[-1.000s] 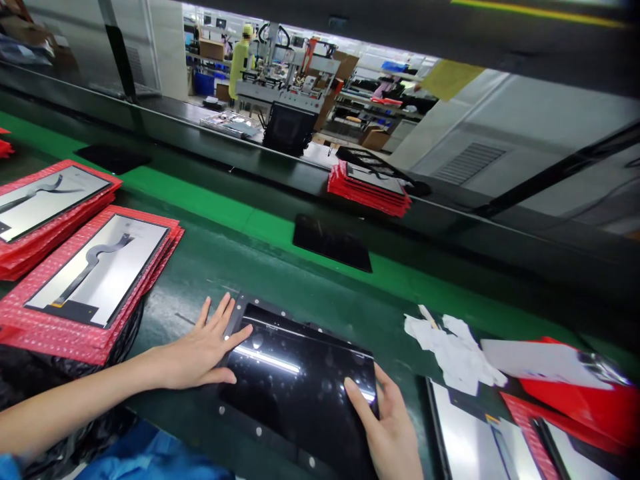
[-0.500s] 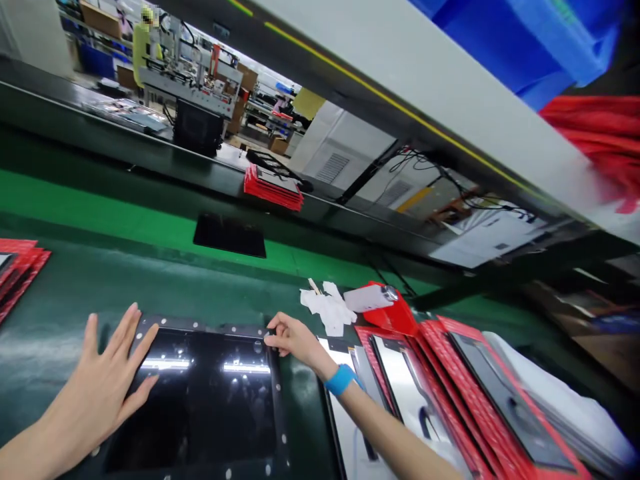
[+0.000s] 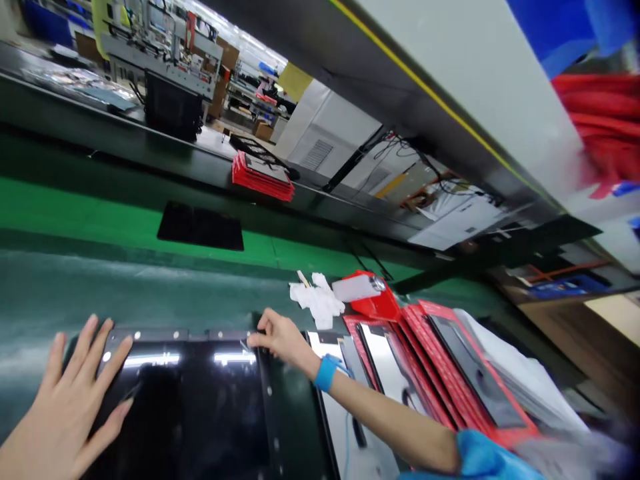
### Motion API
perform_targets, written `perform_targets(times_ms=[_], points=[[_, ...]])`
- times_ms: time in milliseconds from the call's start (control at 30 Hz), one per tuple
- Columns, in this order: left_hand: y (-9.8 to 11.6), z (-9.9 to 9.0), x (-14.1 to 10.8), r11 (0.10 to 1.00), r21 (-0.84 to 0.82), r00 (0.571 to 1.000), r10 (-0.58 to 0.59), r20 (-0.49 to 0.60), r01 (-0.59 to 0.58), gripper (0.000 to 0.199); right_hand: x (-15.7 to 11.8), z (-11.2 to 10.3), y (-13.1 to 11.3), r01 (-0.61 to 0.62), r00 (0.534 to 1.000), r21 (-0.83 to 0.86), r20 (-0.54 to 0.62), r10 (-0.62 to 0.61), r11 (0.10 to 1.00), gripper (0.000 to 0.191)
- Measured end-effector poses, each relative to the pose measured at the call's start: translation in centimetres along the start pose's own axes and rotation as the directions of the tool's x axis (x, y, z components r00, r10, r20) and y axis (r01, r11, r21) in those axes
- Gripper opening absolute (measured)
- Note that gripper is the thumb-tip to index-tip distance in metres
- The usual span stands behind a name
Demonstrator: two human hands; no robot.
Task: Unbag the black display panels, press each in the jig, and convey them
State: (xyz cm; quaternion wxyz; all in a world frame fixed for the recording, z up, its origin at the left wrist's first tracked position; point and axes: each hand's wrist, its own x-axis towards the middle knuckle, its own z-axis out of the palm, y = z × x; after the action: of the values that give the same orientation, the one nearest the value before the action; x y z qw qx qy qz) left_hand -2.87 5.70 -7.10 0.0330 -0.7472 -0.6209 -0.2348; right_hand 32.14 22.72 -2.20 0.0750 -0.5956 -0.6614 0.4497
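A glossy black flat panel (image 3: 215, 407), like a display screen, lies on the dark green bench with ceiling lights mirrored in it. Pale round dots run along its dark border. My left hand (image 3: 70, 400) rests with spread fingers over the panel's left edge and upper left corner. At the upper right corner, my right hand (image 3: 280, 339) has thumb and forefinger pinched together. A small pale sliver shows by those fingertips; I cannot make out what it is. A blue band (image 3: 327, 373) circles the right wrist.
To the right are silvery panels (image 3: 333, 407) and red padded sleeves (image 3: 425, 360). Crumpled white wipes (image 3: 320, 303) and a whitish bottle (image 3: 357, 288) on a red sheet lie behind. Another black panel (image 3: 200, 227) lies on the green strip. A shelf (image 3: 450, 87) overhangs the bench.
The view has shifted, so the panel and both hands appear further left. My right hand stays pinched at the corner, and the pale sliver now shows by its fingertips. More of the right sleeve is visible.
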Motion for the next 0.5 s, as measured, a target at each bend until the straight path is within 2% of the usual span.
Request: perform_targets(times_ms=[67,133,233,300,367,500], points=[[-0.1,-0.7,-0.4,0.999,0.032,0.998,-0.015,0.062,0.013,0.078,-2.1,0.9,0.7,0.02,0.997,0.036,-0.079,-0.017,0.999,0.044],[-0.3,-1.3,-1.6,1.0,0.006,0.991,-0.019,0.135,0.019,0.077,-5.5,1.9,1.9,0.024,0.994,0.084,-0.108,-0.014,0.996,0.052],[-1.0,-2.0,-4.3,0.993,-0.122,0.975,0.017,0.22,0.01,0.077,-11.2,3.5,4.0,0.03,0.999,0.144,-0.028,-0.026,0.989,0.076],[-1.4,-2.5,-5.7,0.982,-0.188,0.967,0.034,0.251,0.015,0.077,-13.7,4.3,4.9,0.058,0.998,0.15,0.03,-0.064,0.987,0.094],[-1.7,-2.7,-6.4,0.976,-0.216,0.96,0.042,0.276,0.019,0.075,-14.5,4.7,5.2,0.079,0.994,0.15,0.057,-0.089,0.986,0.102],[-2.1,-2.2,-6.9,0.979,-0.199,0.954,0.016,0.298,0.046,0.068,-13.0,4.6,4.5,0.052,0.993,0.127,0.096,-0.064,0.991,0.112]])
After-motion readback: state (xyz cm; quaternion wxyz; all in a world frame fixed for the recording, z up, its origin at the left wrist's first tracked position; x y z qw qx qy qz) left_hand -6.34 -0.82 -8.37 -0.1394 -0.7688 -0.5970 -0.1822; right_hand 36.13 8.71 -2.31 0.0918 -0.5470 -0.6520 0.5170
